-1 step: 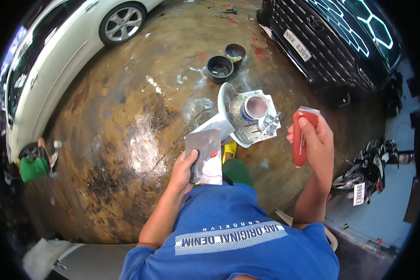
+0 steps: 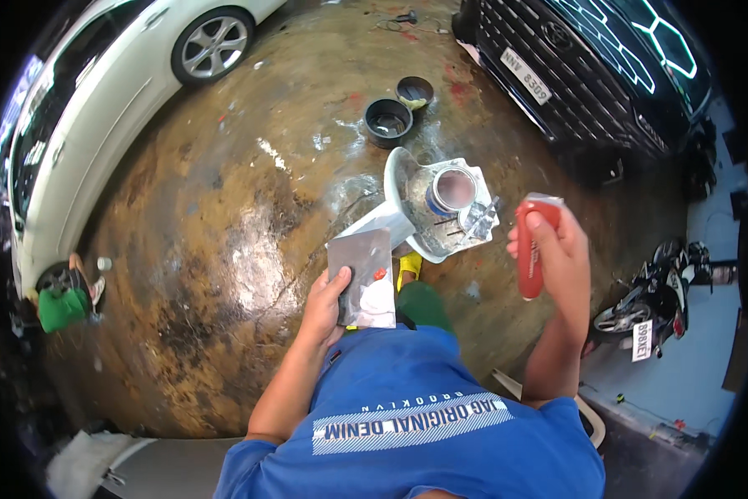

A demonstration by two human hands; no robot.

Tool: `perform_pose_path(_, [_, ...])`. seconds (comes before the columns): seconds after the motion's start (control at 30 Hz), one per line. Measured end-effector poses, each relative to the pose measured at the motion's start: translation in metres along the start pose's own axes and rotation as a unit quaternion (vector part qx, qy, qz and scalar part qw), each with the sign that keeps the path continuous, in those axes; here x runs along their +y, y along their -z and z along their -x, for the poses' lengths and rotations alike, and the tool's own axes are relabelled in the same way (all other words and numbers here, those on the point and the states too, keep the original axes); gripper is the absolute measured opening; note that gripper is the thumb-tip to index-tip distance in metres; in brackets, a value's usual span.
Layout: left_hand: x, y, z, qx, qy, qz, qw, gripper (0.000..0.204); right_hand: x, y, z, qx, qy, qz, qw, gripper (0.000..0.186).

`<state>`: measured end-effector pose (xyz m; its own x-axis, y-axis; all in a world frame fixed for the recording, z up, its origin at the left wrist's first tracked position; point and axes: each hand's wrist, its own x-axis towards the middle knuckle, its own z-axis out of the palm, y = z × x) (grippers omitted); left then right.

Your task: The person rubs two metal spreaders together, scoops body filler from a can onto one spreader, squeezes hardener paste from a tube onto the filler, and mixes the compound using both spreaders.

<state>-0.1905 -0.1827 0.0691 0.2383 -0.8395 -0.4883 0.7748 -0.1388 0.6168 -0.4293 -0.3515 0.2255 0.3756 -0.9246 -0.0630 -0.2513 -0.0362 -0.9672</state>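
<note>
My left hand (image 2: pixel 322 308) grips a flat grey metal plate (image 2: pixel 353 258) by its left edge, thumb on top. A smooth white blob of paste (image 2: pixel 378 298) and a small red dab (image 2: pixel 380 274) lie on it, apart from each other. Out to the right, my right hand (image 2: pixel 569 259) is closed around the red handle of a putty knife (image 2: pixel 530 264), thumb along the handle. Its blade end shows only as a thin strip above my fingers. The tool and the plate are well apart.
Ahead stands a worn white plastic chair (image 2: pixel 397 179) bearing an open can (image 2: pixel 455 190) of pinkish stuff and a crumpled silvery wrapper (image 2: pixel 480 221). Two black tubs (image 2: pixel 388 122) sit beyond. A white car (image 2: pixel 99 108) and a black car (image 2: pixel 549 75) flank the floor; a motorcycle (image 2: pixel 653 299) stands right.
The view has turned very slightly. My right hand with the putty knife has shifted a little to the left; my left hand still holds the plate as before.
</note>
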Motion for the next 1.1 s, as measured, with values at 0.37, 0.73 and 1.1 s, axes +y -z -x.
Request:
perform_pose_path(0.37, [0.013,-0.053,-0.022,-0.071,-0.156,-0.371,0.913,0.033,0.040,-0.038,-0.017,-0.237,0.069,0.299,0.922,0.021])
perform_pose_path(0.73, [0.016,-0.053,-0.013,-0.100,-0.205,-0.372,0.900,0.031,0.037,-0.051,-0.016,-0.218,0.162,0.397,0.877,0.023])
perform_pose_path(1.1, [0.012,-0.047,-0.058,-0.074,-0.057,-0.264,0.960,0.036,0.016,-0.003,-0.022,0.009,0.123,0.174,0.977,0.024])
